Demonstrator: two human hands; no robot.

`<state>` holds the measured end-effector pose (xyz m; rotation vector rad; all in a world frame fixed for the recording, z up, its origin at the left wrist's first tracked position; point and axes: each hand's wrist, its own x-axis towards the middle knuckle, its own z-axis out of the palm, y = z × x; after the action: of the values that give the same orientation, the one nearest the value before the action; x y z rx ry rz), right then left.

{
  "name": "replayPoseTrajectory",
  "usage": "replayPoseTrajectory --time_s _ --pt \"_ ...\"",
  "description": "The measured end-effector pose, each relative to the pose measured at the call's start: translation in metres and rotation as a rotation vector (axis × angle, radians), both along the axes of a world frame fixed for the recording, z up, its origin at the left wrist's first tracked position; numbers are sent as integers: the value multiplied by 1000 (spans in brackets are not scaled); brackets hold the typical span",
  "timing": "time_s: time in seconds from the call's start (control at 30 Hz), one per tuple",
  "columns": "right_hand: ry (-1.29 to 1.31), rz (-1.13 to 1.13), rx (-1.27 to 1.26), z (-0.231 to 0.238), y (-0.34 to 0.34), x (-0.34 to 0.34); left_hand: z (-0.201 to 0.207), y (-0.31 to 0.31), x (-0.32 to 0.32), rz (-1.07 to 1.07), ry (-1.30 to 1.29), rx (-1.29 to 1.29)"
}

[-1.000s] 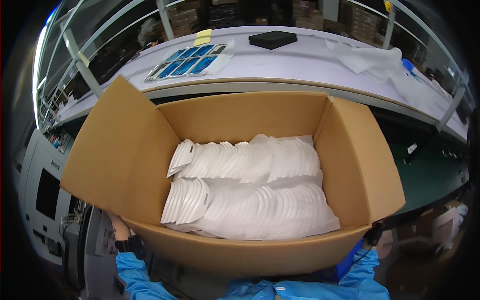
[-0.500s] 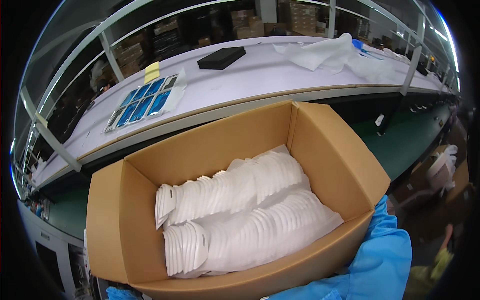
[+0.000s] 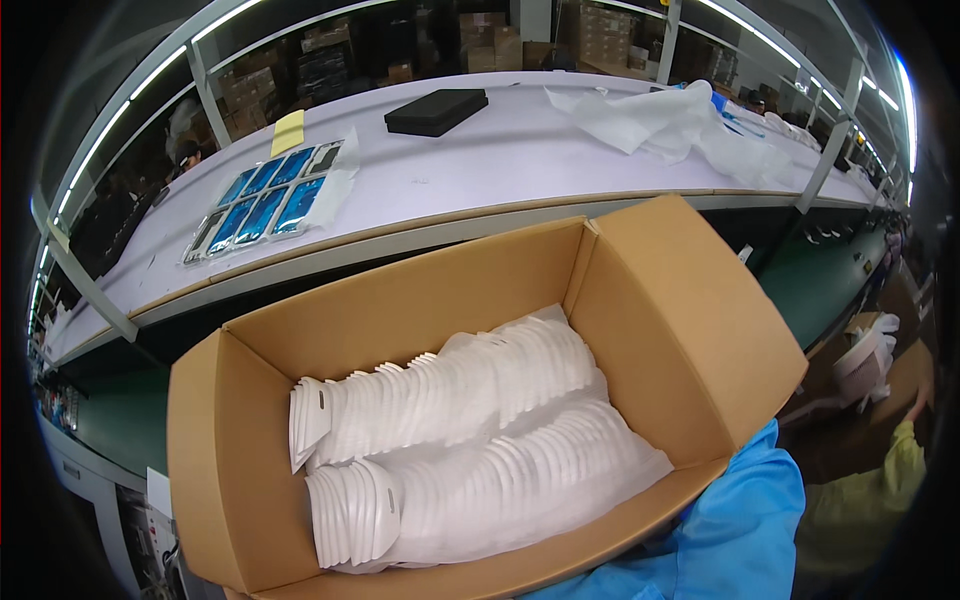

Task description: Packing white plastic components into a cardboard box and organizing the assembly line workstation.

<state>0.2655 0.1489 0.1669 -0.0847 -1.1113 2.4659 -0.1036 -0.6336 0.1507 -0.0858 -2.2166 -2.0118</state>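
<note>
An open cardboard box (image 3: 400, 290) fills the lower middle of the view, tilted, its flaps folded outward. Inside lie two long rows of thin white curved pieces (image 3: 355, 515), nested on edge and mostly wrapped in translucent white film (image 3: 540, 470). My right arm, in a blue sleeve (image 3: 745, 520), reaches along the near right side of the box, against its outside. Its hand is hidden behind the cardboard. Of my left hand, at most a sliver shows by the box's lower left corner, and its fingers cannot be made out.
Beyond the box runs a long pale worktable (image 3: 420, 185) holding a bagged set of blue and black panels (image 3: 262, 205), a yellow note (image 3: 288, 132), a black foam block (image 3: 436, 112) and crumpled white film (image 3: 650, 120). Right, a person in a yellow sleeve (image 3: 890, 490) is near more cartons.
In the view, the box has shifted slightly left and down, and its right flap reaches farther right. The blue cuff at lower left has gone from view. More of the yellow-sleeved person shows.
</note>
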Motion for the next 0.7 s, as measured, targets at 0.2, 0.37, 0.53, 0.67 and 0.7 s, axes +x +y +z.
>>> replayPoseTrajectory --time_s 0.2,0.37,0.53,0.67,0.7 --pt "6 60 -5 31 28 -4 70 0 20 89 -45 129" --pt "-78 -264 614 86 -39 -7 101 -153 -22 -226 87 -178" --pt "-1000 111 803 203 -41 -23 207 -38 -83 -332 -63 -858" --pt "-1020 -41 933 212 -75 -38 219 52 -101 -378 -186 -841" --pt "-1024 -30 936 211 -82 -41 222 79 -85 -397 -260 -655"
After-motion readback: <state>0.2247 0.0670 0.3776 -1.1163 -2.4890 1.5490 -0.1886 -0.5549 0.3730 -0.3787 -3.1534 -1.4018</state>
